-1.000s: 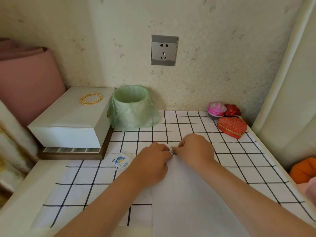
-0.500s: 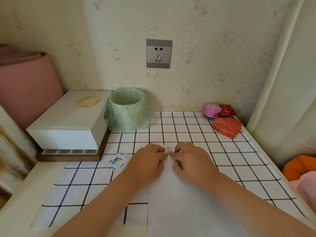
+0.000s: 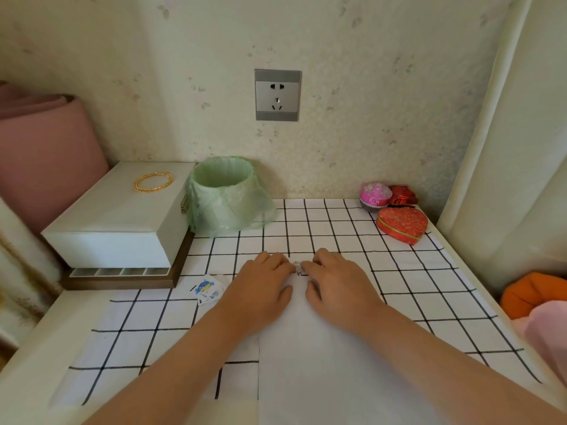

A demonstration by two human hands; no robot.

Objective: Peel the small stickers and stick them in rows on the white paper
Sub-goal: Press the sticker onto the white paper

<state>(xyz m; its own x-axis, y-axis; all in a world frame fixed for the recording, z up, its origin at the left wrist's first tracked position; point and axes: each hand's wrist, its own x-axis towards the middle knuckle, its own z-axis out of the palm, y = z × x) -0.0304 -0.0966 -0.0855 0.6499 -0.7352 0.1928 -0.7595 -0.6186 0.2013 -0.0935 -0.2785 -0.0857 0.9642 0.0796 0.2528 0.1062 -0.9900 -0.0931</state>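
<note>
Left grip (image 3: pixel 260 286) and right grip (image 3: pixel 337 283) are resting knuckles-up at the far edge of the white paper (image 3: pixel 322 378). Their bent fingertips are meeting on one small sticker (image 3: pixel 298 267), and both thumbs are lying on the paper, clear of it. Neither grip is clasping anything; the fingers seem to be pressing the sticker down. A second ago the two grips were bunched tightly together and almost hiding the sticker. Now they are sitting flatter and slightly apart, with the sticker showing between the fingertips.

The cream worktop (image 3: pixel 58 335) is carrying a black-and-white checked cloth (image 3: pixel 337 228), and the white paper is lying on the cloth's near middle, running towards the person. A white box (image 3: pixel 122 216) is sitting at the far left, where it was before. A bin lined with a green bag (image 3: pixel 225 194) is standing just beside it against the wall. A red heart-shaped tin (image 3: pixel 402 223) is lying at the far right corner. A sticker sheet (image 3: pixel 206 289) with a blue figure is lying on the cloth just left of the left grip, unmoved.
</note>
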